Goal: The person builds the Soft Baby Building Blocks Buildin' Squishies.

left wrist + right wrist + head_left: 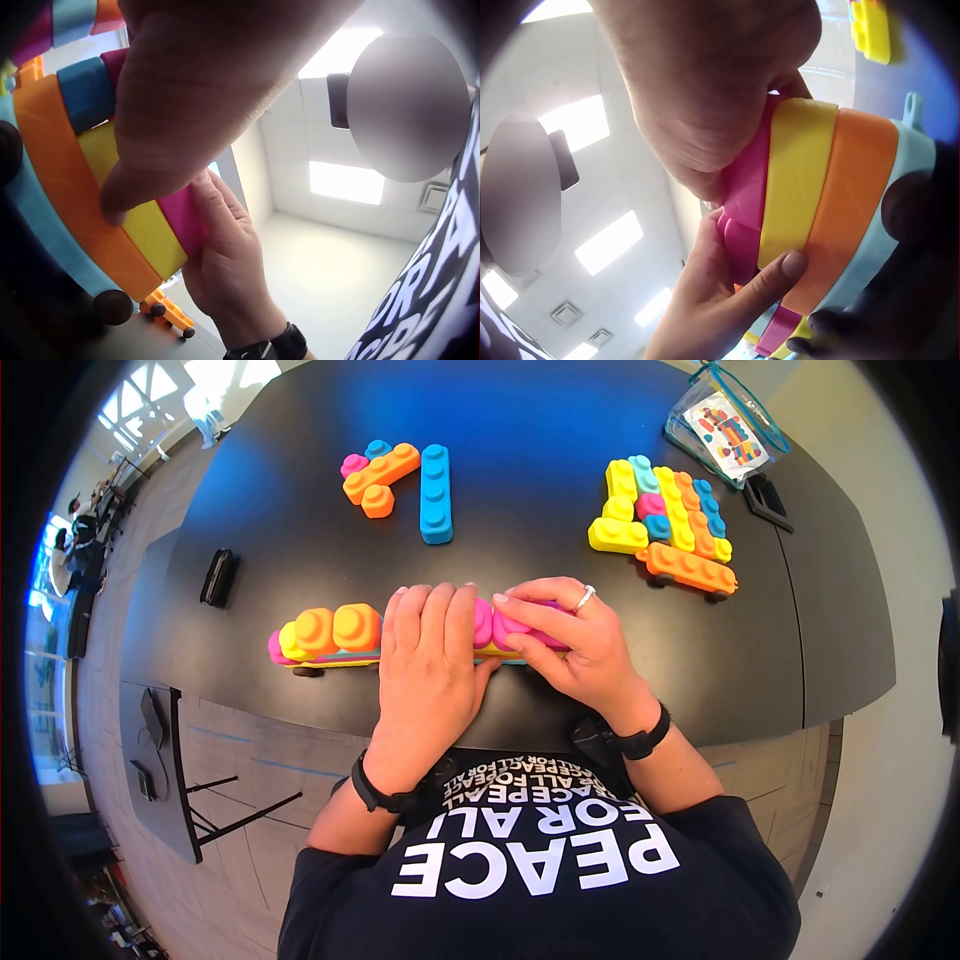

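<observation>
Along the near table edge stands a long toy vehicle of stacked building blocks (355, 625), with round orange studs at its left end. My left hand (430, 660) lies over its middle, fingers across the top and thumb against the near side. At the right end my right hand (585, 650) pinches a pink block (512, 622) between thumb and fingers. In the right wrist view this pink block sits on a yellow layer (799, 180), above an orange layer (851, 195) and a light blue wheeled base (915, 154). The left thumb presses at the yellow and orange layers there.
Farther back lie a long blue block (436, 495) and a small orange, pink and blue group (380, 473). At right sits a multicoloured block group (680, 510) by an orange wheeled base (690, 570). A clear bag (725, 435) and black case (218, 578) are near the edges.
</observation>
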{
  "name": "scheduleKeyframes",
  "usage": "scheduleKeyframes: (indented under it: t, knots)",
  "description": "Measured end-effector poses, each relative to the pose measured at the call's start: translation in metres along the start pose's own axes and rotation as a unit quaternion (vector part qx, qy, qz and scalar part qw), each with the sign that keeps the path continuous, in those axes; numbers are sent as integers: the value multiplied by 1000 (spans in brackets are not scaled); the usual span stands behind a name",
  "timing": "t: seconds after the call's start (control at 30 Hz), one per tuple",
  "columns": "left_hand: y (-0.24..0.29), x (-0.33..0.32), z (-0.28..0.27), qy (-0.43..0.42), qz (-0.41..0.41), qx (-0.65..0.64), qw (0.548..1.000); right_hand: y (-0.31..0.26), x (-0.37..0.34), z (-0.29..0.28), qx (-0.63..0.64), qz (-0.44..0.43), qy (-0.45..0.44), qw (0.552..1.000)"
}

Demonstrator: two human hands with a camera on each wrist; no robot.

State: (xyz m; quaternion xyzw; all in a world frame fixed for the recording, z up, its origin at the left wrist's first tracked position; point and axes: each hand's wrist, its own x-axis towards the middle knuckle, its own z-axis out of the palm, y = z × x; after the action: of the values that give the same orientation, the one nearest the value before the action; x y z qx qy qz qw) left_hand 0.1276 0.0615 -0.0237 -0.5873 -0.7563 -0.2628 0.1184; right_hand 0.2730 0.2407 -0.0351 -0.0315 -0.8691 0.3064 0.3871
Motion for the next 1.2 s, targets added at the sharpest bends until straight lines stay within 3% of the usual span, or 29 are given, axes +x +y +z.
scheduleKeyframes:
  t: [0.13, 0.33, 0.37, 0.5, 0.63, 0.7, 0.77, 0.87, 0.93, 1.0, 1.2]
  knots:
    - [-2, 1, -11, -32, 10, -15, 999, -1, -1, 1, 12, 13, 7, 1000]
    - [-33, 33, -103, -224, 100, -122, 962, -2, -1, 2, 25, 14, 4, 1000]
    - [-42, 44, -119, -225, 146, -99, 958, -2, -2, 1, 25, 14, 4, 1000]
    - [-67, 109, -152, -264, 198, -40, 943, -1, -1, 1, 38, 16, 0, 999]
    - [-87, 170, -115, -242, 220, 37, 944, 0, -3, 2, 48, 20, 2, 999]
    - [-99, 192, -88, -283, 220, 56, 932, -2, -3, 0, 53, 31, -9, 998]
    - [-111, 205, -55, -344, 167, 58, 922, -2, -4, -1, 61, 40, -10, 997]
    - [-137, 207, -6, -363, 183, 91, 909, 0, -6, 3, 65, 41, 0, 997]
    - [-137, 209, 19, -412, 151, 117, 891, 1, -7, 1, 49, 32, 2, 998]
    - [-140, 209, 29, -436, 123, 112, 885, 2, -8, 2, 53, 35, 5, 998]
    - [-133, 207, 39, -400, 138, 148, 894, 0, -7, 2, 48, 39, 3, 998]
